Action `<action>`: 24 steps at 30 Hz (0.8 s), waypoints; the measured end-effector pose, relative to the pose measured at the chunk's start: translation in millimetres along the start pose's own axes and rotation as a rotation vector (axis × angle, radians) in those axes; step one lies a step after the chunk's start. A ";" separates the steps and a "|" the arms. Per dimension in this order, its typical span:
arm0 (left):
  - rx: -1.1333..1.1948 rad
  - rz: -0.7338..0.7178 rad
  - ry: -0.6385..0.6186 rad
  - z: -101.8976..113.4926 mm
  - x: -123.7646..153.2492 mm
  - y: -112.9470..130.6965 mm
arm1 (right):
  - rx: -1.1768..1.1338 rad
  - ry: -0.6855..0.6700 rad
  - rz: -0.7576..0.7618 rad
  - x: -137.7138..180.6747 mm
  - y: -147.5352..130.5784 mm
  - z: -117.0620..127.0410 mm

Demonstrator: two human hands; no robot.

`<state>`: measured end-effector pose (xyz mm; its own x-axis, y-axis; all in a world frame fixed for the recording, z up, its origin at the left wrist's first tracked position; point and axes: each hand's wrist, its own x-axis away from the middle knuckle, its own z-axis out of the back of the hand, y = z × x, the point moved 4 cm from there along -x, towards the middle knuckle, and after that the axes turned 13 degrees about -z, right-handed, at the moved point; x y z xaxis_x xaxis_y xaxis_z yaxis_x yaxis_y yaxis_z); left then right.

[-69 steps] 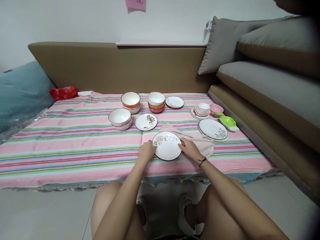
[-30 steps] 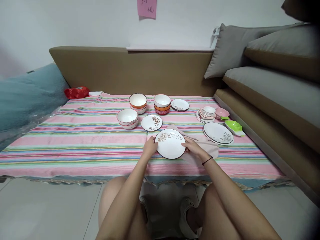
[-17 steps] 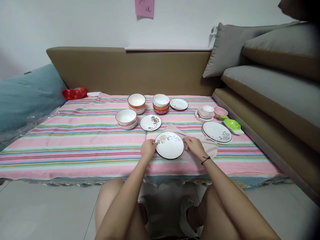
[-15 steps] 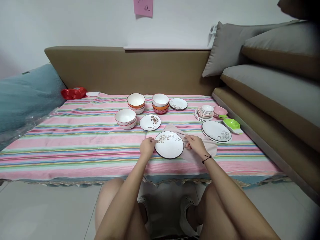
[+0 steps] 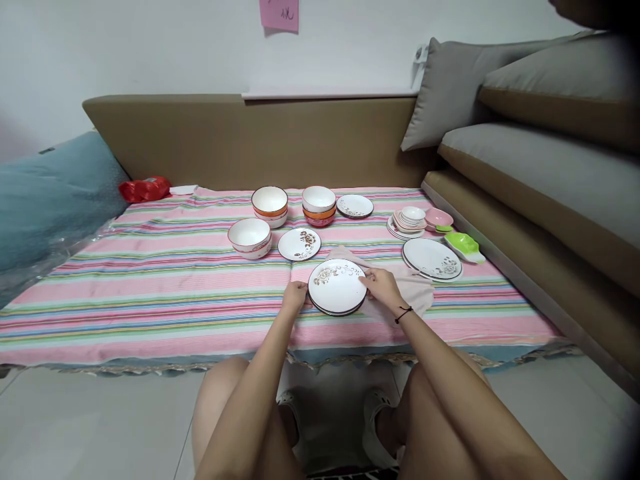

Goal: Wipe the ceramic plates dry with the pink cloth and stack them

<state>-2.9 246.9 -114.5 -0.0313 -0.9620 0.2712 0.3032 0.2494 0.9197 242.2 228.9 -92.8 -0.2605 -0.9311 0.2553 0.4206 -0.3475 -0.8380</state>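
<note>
A white plate (image 5: 338, 291) with a dark rim and brown flower pattern lies near the front of the striped cloth. A second dark rim shows just under its front edge. My right hand (image 5: 383, 287) pinches its right rim, thumb on top and fingers at the side. At the left rim is my left hand (image 5: 296, 296), its fingers curled against the edge and partly tucked under. A pale pink cloth (image 5: 395, 293) lies flat beneath and right of the plate. Behind it rests a smaller flowered plate (image 5: 299, 245).
Stacked bowls stand at the back, among them a white-and-orange stack (image 5: 270, 200) and another stack (image 5: 319, 203); a bowl (image 5: 250, 235) is nearer. To the right are oval plates (image 5: 431, 257), small dishes (image 5: 413, 215) and a green dish (image 5: 464, 245). Cushions (image 5: 540, 167) border the right side.
My right hand has moved in from beside the plate and gripped its right rim. My left hand has shifted slightly down along the left rim. A second rim now shows under the plate.
</note>
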 end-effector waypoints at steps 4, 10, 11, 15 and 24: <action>0.073 0.021 -0.004 0.8 2.1 1.0 | -0.061 -0.013 -0.017 0.2 2.5 -0.6; 0.116 0.041 0.001 1.4 4.7 4.2 | -0.152 -0.111 -0.069 0.5 1.8 -13.8; 0.118 0.042 0.001 1.5 5.3 5.6 | -0.174 -0.125 -0.080 0.1 1.1 -15.8; 0.080 0.033 -0.013 0.5 6.1 9.5 | -0.294 -0.124 -0.101 -2.2 -1.5 -11.3; -0.259 -0.155 -0.011 -14.3 5.8 10.1 | -0.488 0.183 -0.133 -7.4 14.0 42.7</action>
<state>13.6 242.2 -107.7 -0.1059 -0.9849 0.1372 0.5269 0.0614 0.8477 287.2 226.2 -85.9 -0.4498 -0.8326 0.3230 -0.0677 -0.3288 -0.9420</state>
